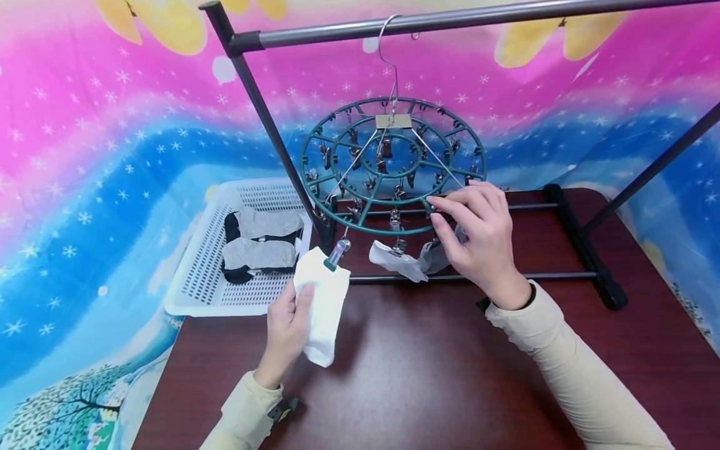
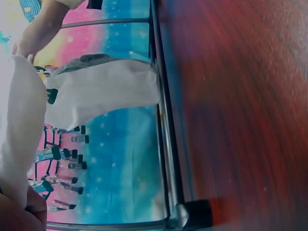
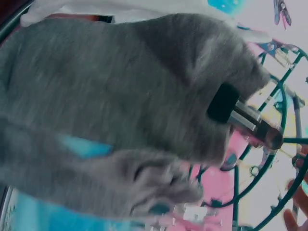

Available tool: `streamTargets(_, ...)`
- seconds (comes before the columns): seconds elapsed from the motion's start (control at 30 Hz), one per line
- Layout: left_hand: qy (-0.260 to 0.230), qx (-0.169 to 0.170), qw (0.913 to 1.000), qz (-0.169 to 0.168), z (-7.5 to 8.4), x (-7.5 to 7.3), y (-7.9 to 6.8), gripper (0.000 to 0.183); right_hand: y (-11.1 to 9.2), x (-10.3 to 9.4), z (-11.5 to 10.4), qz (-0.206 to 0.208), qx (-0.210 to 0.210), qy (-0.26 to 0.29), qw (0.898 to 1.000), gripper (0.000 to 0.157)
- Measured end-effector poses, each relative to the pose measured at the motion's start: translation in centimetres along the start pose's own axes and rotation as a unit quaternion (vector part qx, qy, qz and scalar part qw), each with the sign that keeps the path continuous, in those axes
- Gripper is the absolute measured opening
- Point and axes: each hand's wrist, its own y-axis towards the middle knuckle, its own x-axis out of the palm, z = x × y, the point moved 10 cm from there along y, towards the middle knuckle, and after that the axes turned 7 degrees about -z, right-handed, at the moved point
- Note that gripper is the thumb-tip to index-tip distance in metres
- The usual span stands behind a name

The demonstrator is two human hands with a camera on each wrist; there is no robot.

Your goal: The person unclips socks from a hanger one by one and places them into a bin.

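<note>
My left hand (image 1: 289, 319) grips a white sock (image 1: 323, 306), thumb across its front. A peg (image 1: 337, 253) hanging from the round clip hanger (image 1: 365, 215) bites the sock's upper edge. With thumb and index finger, my right hand (image 1: 478, 234) pinches the hanger's front right rim. Below that hand hang grey socks (image 3: 120, 86), one held by a dark-tipped peg (image 3: 240, 113). Another white sock (image 1: 396, 259) hangs from the front of the ring. In the left wrist view the held sock (image 2: 19, 125) covers most of my left hand.
The hanger hooks over a dark metal rail (image 1: 337, 32) whose feet stand on the brown table (image 1: 422, 375). Several bare pegs dangle inside the ring. At the left, a white basket (image 1: 191, 294) holds grey and black socks (image 1: 261, 253). A patterned cloth hangs behind.
</note>
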Motion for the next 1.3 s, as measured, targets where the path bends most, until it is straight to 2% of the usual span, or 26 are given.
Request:
streamTargets(0.1, 0.016, 0.025, 0.9995, 0.005, 0.5, -0.4, 0.0, 0.011, -0.3, -0.6, -1.7, 0.062, -0.028, 0.037, 0.997, 0.033)
streamTargets(0.17, 0.023, 0.036, 0.9991, 0.007, 0.6, -0.5, 0.0, 0.011, -0.4, -0.1, -3.1, 0.058, -0.058, 0.061, 0.995, 0.034)
streamTargets(0.23, 0.03, 0.044, 0.9985, 0.008, 0.8, -0.6, 0.1, 0.01, -0.5, 1.3, -4.3, 0.008, -0.07, 0.089, 0.994, 0.036)
streamTargets(0.3, 0.038, 0.051, 0.9979, 0.011, 0.9, -0.8, 0.1, 0.009, -0.7, 3.6, -5.2, -0.077, -0.063, 0.113, 0.989, 0.037)
streamTargets(0.33, 0.041, 0.054, 0.9976, 0.011, 1.0, -0.8, 0.1, 0.008, -0.9, 5.0, -5.5, -0.127, -0.047, 0.126, 0.983, 0.036)
streamTargets(0.4, 0.046, 0.059, 0.9971, 0.012, 1.1, -0.9, 0.1, 0.008, -1.6, 8.0, -5.5, -0.225, 0.011, 0.16, 0.961, 0.031)
streamTargets(0.47, 0.049, 0.061, 0.9969, 0.012, 1.1, -0.9, 0.0, 0.008, -2.6, 10.9, -5.0, -0.31, 0.089, 0.202, 0.925, 0.025)
streamTargets(0.5, 0.05, 0.061, 0.9969, 0.01, 1.0, -0.9, 0.0, 0.008, -3.1, 12.2, -4.6, -0.342, 0.133, 0.223, 0.903, 0.022)
streamTargets(0.53, 0.05, 0.061, 0.9969, 0.008, 1.0, -0.9, 0.0, 0.008, -3.6, 13.3, -4.2, -0.367, 0.174, 0.243, 0.881, 0.021)
streamTargets(0.6, 0.05, 0.059, 0.997, 0.004, 0.9, -0.8, 0.0, 0.008, -4.2, 15.1, -3.6, -0.396, 0.236, 0.278, 0.843, 0.024)
streamTargets(0.63, 0.052, 0.059, 0.9969, 0.003, 0.9, -0.8, 0.0, 0.008, -4.4, 15.8, -3.4, -0.404, 0.255, 0.292, 0.829, 0.025)
streamTargets(0.7, 0.054, 0.058, 0.9968, 0.002, 0.9, -0.7, 0.0, 0.008, -4.3, 16.9, -3.1, -0.412, 0.271, 0.308, 0.814, 0.027)
streamTargets(0.83, 0.059, 0.058, 0.9966, -0.002, 1.0, -0.7, -0.1, 0.008, -3.8, 17.7, -2.8, -0.412, 0.293, 0.307, 0.806, 0.036)
streamTargets(0.97, 0.065, 0.064, 0.9958, -0.009, 1.3, -0.5, -0.1, 0.005, -4.1, 17.6, -2.1, -0.398, 0.351, 0.288, 0.797, 0.046)
streamTargets(1.03, 0.067, 0.069, 0.9954, -0.009, 1.4, -0.5, -0.1, 0.003, -4.1, 17.5, -1.8, -0.387, 0.367, 0.286, 0.796, 0.046)
streamTargets(1.2, 0.067, 0.083, 0.9943, -0.006, 1.6, -0.5, -0.1, 0.007, -3.8, 17.4, -1.9, -0.37, 0.363, 0.292, 0.804, 0.041)
streamTargets(1.3, 0.07, 0.09, 0.9935, -0.001, 1.6, -0.5, -0.1, 0.012, -3.9, 17.5, -1.9, -0.366, 0.369, 0.308, 0.797, 0.04)
